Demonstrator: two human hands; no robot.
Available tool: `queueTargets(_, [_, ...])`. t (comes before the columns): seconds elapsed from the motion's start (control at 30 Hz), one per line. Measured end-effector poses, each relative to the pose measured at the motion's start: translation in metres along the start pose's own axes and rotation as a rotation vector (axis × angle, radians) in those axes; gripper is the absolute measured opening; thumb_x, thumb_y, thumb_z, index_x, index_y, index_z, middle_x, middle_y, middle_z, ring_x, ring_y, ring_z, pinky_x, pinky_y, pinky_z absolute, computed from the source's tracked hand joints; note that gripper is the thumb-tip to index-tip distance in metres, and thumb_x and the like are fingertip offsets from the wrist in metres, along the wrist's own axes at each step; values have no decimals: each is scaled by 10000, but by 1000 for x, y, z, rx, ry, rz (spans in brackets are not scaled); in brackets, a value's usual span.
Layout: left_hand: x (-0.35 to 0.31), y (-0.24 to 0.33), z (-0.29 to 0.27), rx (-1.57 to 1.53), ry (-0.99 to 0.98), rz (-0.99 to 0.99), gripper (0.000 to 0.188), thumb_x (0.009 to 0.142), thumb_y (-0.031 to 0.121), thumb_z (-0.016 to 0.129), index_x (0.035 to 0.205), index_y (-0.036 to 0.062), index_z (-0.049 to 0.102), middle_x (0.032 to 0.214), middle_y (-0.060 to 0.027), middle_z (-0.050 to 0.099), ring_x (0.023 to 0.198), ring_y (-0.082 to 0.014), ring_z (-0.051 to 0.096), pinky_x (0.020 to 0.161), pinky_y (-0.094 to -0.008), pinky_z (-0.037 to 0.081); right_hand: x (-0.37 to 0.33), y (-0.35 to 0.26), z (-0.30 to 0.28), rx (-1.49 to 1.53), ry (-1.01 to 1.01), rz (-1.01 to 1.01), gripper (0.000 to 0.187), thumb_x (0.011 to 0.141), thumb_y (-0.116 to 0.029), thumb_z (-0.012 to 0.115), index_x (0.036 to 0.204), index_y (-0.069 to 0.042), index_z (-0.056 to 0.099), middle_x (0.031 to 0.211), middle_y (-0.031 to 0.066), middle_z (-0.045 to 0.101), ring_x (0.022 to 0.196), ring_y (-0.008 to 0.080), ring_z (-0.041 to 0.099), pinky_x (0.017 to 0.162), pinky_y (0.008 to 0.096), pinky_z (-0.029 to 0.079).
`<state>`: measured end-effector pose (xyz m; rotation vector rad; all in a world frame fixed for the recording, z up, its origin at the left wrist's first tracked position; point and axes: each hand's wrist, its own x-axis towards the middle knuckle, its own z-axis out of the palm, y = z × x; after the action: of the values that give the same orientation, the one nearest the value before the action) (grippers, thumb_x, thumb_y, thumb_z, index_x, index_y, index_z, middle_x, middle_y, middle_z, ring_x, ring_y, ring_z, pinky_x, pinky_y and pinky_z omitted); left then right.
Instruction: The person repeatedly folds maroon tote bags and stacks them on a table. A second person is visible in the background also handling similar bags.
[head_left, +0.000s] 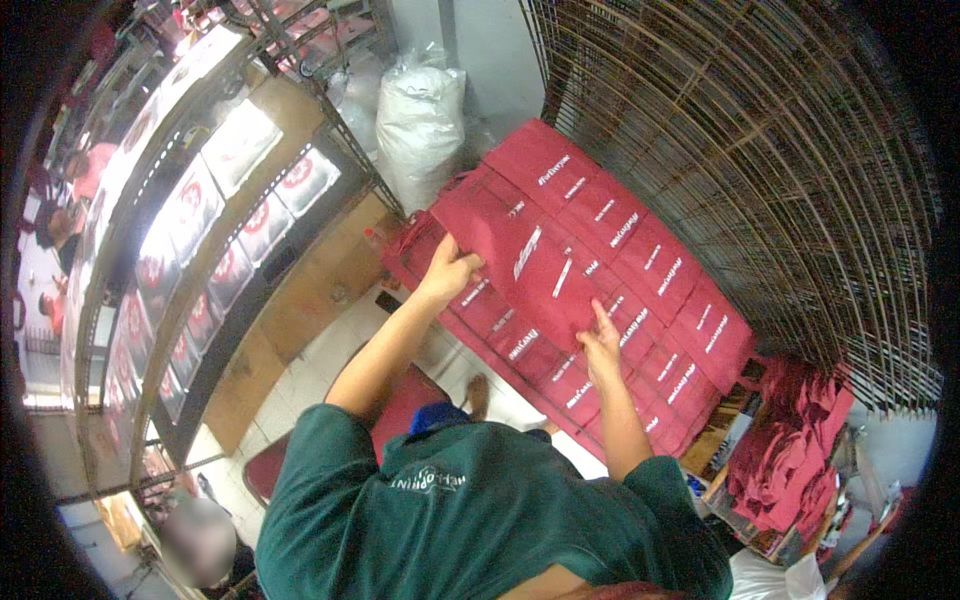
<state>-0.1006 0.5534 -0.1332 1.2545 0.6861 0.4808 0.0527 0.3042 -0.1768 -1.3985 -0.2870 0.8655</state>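
A red fabric bag (545, 262) with white print spans the space between my two hands, over rows of similar bags. My left hand (452, 272) pinches its left edge, thumb and fingers closed on the cloth. At its near right edge, my right hand (602, 345) grips the cloth with the forefinger stretched out along it. Below lie the red printed bags (665, 275), set side by side and overlapping across a table. Handle loops show at the far left end of these bags.
Right of the table stands a tall rack of thin metal rods (750, 130). A stuffed white sack (422, 120) is behind the far left end. Shelves of printed sheets (230, 270) curve along the left. A heap of red cloth (790, 445) lies at right; a red-topped bench (405, 405) is beside me.
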Motion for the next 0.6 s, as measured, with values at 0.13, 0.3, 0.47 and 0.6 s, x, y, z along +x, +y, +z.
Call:
queueTargets(0.13, [21,29,-17,-13,215,158,698,804,51,575,1376,176,195,1093,-99,505,890,-169,560,646,-287,511,59,19,44,86,-32,-129,788,707,180,438,1406,-98,202,1293,125,432,984,143,533,775,224,454])
queueTargets(0.3, [-36,-74,-108,-30,355,15,966,789,178,660,1407,249,-78,1200,-164,459,871,-190,546,598,-293,478,157,116,76,-110,113,-245,769,718,167,455,1400,-82,202,1380,114,334,1134,173,463,915,246,390])
queueTargets(0.47, [-251,-245,-228,640,194,-472,960,768,248,685,1415,130,-14,983,-172,598,778,-227,583,675,-342,479,200,179,83,-536,284,-215,752,681,45,575,1364,-47,275,1382,191,314,1283,277,305,1048,317,266])
queueTargets(0.6, [-386,-263,-248,299,297,-1061,889,785,253,661,1411,139,41,1050,-139,583,846,-250,572,739,-406,452,204,204,73,-641,351,-141,752,677,-12,598,1358,-39,280,1378,208,308,1286,307,291,1066,338,245])
